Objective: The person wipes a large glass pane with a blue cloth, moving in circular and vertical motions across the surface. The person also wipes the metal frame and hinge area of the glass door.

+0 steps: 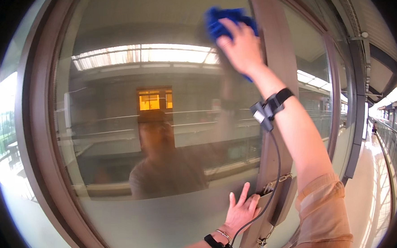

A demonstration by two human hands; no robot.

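Observation:
My right hand (241, 49) presses a crumpled blue cloth (216, 25) against the upper right of a glass pane (185, 131), close beside the brown metal door frame (275, 46). The cloth is slightly blurred, and a bit of it shows below my palm. Lower down, my left hand (242, 209) rests with fingers apart at the metal handle plate (263, 201) on the frame. Its fingertips touch the plate's upper edge; no loose object shows in it. A person's reflection and a lit orange window appear in the pane.
A chain (285, 177) hangs by the handle, and a padlock (262, 243) is lower down. A black cable (277, 160) runs between the bands on my wrists. Rightward, a walkway (364, 196) stretches along a railing (385, 154), with a distant person on it.

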